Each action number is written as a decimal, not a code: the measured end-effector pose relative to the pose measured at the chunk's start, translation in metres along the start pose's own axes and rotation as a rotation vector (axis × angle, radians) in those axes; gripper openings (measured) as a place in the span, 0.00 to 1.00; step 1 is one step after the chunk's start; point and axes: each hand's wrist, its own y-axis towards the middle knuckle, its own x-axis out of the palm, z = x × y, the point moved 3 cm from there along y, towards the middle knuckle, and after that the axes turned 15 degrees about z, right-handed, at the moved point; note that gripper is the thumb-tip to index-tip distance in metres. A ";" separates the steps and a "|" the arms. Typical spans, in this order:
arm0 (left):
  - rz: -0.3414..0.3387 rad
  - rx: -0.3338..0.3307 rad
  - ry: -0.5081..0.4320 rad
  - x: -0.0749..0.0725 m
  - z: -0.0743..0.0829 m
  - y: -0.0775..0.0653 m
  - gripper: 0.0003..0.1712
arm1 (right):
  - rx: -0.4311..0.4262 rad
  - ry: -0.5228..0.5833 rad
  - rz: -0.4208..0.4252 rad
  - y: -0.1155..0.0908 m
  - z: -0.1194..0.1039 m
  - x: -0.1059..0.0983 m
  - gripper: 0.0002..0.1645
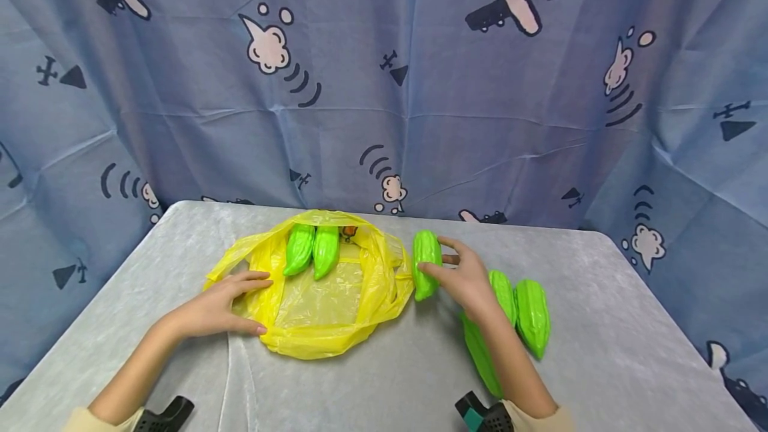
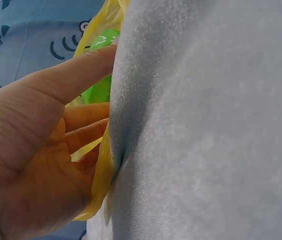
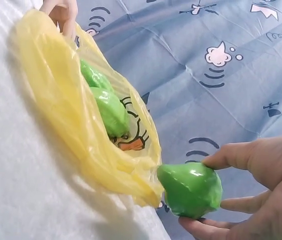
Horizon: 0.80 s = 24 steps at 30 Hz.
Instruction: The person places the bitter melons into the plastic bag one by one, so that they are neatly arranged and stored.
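My right hand [image 1: 471, 279] holds a glossy green ridged bitter melon [image 1: 425, 265] between thumb and fingers, just right of a yellow plastic bag [image 1: 318, 342]. In the right wrist view, the held bitter melon [image 3: 190, 190] is close to the bag's rim [image 3: 148, 192]; whether they touch I cannot tell. Inside the wide-mouthed bag lie two more bitter melons [image 1: 299, 250]. At the bag's left side, my left hand [image 1: 216, 309] has its fingers spread and touches the rim. The left wrist view shows that hand [image 2: 46, 150] with yellow film beside its fingers.
To the right, partly behind my right forearm, several bitter melons [image 1: 532, 315] lie on the table, covered with pale grey cloth [image 1: 600, 352]. A blue curtain [image 1: 360, 85] with airplane prints hangs beyond the table's far edge.
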 end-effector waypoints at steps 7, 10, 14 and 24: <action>0.002 0.002 -0.004 0.000 0.000 0.000 0.47 | 0.003 0.037 -0.012 -0.001 -0.009 0.004 0.44; 0.006 0.007 -0.009 0.000 0.000 0.000 0.47 | -0.005 0.069 -0.028 -0.003 -0.013 0.007 0.42; 0.010 0.012 -0.012 0.000 0.000 0.000 0.47 | -0.018 0.099 -0.049 -0.006 -0.019 0.011 0.42; 0.011 0.011 -0.007 0.000 0.000 -0.001 0.47 | -0.037 0.145 -0.099 -0.010 -0.030 0.034 0.40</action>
